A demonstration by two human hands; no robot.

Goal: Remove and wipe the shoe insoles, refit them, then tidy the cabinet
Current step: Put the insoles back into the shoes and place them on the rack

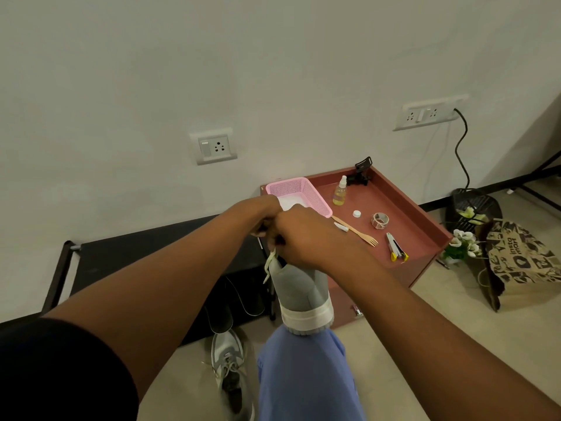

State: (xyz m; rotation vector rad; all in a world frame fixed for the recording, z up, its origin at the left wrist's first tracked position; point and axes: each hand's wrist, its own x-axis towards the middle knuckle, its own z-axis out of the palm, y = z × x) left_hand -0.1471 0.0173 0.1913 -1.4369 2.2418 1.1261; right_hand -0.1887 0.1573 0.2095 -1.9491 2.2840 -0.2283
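The person stands at the low red cabinet [425,238] with a grey shoe [299,287] propped upright on the raised knee [303,360], sole toward them, toe end up and heel down against the blue trouser leg. So the shoe's long axis runs almost straight up into the two hands, which meet at its top end. The right hand [303,235] sits over that end, its grip curled around the shoe; the left hand [267,215] is tucked just behind it, fingers bent, though what they pinch I cannot tell. A pale lace [268,265] dangles below them. The second shoe [230,369] lies on the floor beside the leg. I'd judge the insole must come out along that upright axis, and the right hand is nearer
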